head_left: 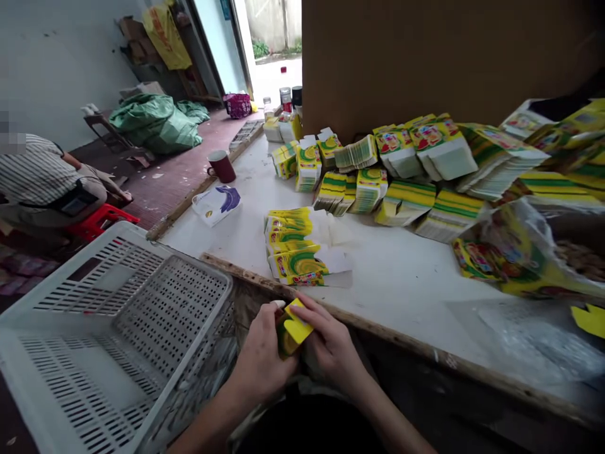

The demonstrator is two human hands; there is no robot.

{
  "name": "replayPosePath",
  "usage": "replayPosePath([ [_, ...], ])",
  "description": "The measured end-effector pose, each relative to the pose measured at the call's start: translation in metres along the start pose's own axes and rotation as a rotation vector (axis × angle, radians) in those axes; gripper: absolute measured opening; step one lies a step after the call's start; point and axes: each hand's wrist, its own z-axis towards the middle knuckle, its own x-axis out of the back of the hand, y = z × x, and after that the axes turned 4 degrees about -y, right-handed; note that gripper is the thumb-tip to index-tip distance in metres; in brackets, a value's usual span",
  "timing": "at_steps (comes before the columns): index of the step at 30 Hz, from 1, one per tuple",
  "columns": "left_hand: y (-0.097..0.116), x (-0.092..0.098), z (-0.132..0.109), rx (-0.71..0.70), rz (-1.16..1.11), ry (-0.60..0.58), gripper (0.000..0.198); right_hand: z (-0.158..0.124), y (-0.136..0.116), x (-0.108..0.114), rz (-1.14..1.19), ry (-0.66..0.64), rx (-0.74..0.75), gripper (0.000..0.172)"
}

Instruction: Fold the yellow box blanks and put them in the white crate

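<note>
In front of my body, just below the table's near edge, a small yellow and green cardboard box (297, 329) sits between my hands, its yellow end flaps showing. My left hand (265, 350) is wrapped round the box from the left, with the thumb near its top. From the right, the fingers of my right hand (331, 337) press on the flaps. What the box contains is hidden. Just beyond my hands, a row of flattened yellow boxes (302, 265) lies fanned out on the white table, their white flaps pointing right.
Bundles of flat boxes (397, 148) are stacked along the back. An open plastic bag (524, 246) with brown pieces lies right. A white plastic crate (208, 287) stands left below the table. A mug (221, 167) stands near the left edge. A person (42, 176) sits far left.
</note>
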Motion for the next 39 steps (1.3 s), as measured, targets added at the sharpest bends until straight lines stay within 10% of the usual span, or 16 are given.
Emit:
replayPosePath([
  [11, -0.001, 0.03, 0.001, -0.091, 0.026, 0.046, 0.072, 0.013, -0.007, 0.032, -0.115, -0.226, 0.063, 0.025],
  [20, -0.024, 0.048, 0.001, -0.205, 0.174, 0.31, 0.046, 0.027, -0.003, 0.022, -0.071, 0.098, -0.021, 0.061],
  [26, -0.078, 0.094, -0.01, 0.085, 0.528, 0.659, 0.061, 0.061, 0.021, 0.051, -0.575, 0.239, -0.084, 0.035],
  [32, -0.054, 0.045, -0.006, -0.219, 0.117, 0.423, 0.038, 0.073, 0.032, 0.041, -0.586, 0.231, -0.133, 0.025],
  [39, -0.011, -0.011, 0.018, 0.107, -0.845, 0.069, 0.045, 0.066, 0.013, 0.053, -0.399, 0.36, -0.221, 0.02],
])
